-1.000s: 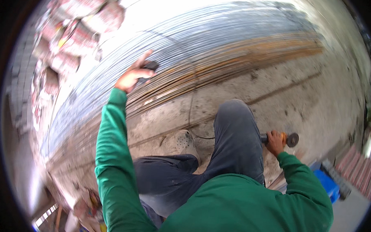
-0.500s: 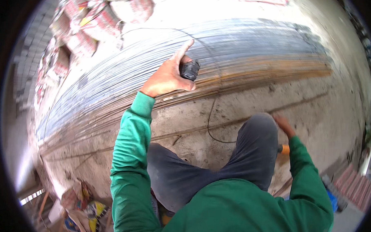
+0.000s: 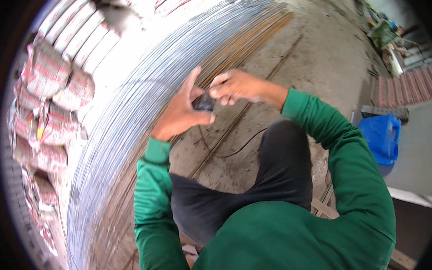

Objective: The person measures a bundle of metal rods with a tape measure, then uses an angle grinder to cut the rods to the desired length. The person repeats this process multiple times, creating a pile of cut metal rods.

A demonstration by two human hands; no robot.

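Observation:
My left hand point(image 3: 181, 112) is curled round a small black object point(image 3: 204, 103), its index finger raised. My right hand point(image 3: 239, 88) meets it from the right, fingertips pinched at the object's upper edge. Both are above long bundles of metal rods, grey ones point(image 3: 131, 103) and rusty orange ones point(image 3: 248, 36). A black cord point(image 3: 229, 153) curves over the dusty concrete beside my bent knee point(image 3: 284, 156). What exactly the black object is, I cannot make out.
Stacked sacks point(image 3: 46, 81) line the left side, beyond the rods. At the right are a blue jerrycan point(image 3: 375, 136), a stack of reddish ridged pieces point(image 3: 403, 87), a pale grey surface point(image 3: 418, 147) and assorted clutter point(image 3: 386, 34) farther back.
My right hand has left the orange-and-black angle grinder and risen to join my left hand at the black object. The view has turned, so the rods now run more steeply.

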